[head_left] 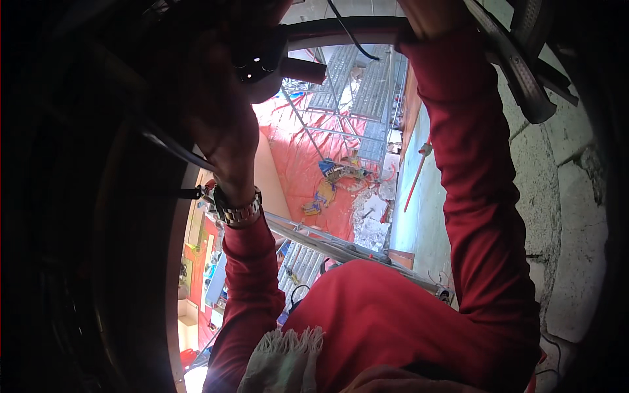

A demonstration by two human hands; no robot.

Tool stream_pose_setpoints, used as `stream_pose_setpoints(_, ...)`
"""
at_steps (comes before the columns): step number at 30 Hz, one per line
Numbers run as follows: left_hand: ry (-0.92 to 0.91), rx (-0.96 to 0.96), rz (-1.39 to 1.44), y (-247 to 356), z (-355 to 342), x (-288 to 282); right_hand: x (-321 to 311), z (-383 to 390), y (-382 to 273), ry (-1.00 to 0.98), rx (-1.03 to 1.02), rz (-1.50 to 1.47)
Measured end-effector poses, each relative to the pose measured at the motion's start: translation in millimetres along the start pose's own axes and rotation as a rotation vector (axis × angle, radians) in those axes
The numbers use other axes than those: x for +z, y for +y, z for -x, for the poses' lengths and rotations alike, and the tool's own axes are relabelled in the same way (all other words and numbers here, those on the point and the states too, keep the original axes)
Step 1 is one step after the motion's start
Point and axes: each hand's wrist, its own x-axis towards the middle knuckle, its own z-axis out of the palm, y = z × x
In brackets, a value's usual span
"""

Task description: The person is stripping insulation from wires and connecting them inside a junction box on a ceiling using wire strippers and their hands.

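Both my arms, in red sleeves, reach up overhead. My left hand, with a metal-band wristwatch below it, is raised in deep shadow at the upper left. It is against or beside a dark object with small round openings and a short block-like piece sticking out to the right. Shadow hides my left fingers, so a grip on it cannot be made out. Of my right hand only the wrist shows at the top edge; the fingers are out of sight. A black cable hangs between the arms.
Perforated metal channels hang at the upper right beside a rough block wall. Far below are scaffold planks, red sheeting with crumpled bags, and rubble. A scaffold rail crosses near my body.
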Motion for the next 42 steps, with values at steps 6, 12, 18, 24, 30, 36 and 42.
stream_pose_setpoints(6, -0.099, 0.060, -0.048, -13.7, 1.6, -30.3, -21.0, 43.2, -42.9, -0.304, 0.345, -1.078)
stream_pose_setpoints(12, 0.006, -0.300, 0.235, 21.3, 27.7, -21.7, -36.9, 46.5, -53.6, -0.680, 0.458, -0.911)
stream_pose_setpoints(18, -0.077, -0.236, 0.278, 7.3, 54.3, -17.2, -30.0, 48.1, -73.4, -0.966, 0.324, -0.923)
stream_pose_setpoints(24, -0.047, -0.158, 0.320, 6.3, 57.7, -14.2, -30.3, 37.0, -74.9, -1.390, 0.088, -0.880)
stream_pose_setpoints(30, 0.032, -0.161, 0.454, 12.5, 60.2, -10.2, -3.3, 76.6, -73.2, -1.208, 0.171, -0.748)
stream_pose_setpoints(36, -0.023, -0.264, 0.394, 11.4, 60.7, -10.9, -3.4, 90.3, -63.2, -1.033, -0.073, -0.545)
stream_pose_setpoints(42, 0.010, -0.258, 0.396, 6.1, 60.5, -19.0, -26.3, 54.9, -66.1, -1.151, 0.208, -0.798)
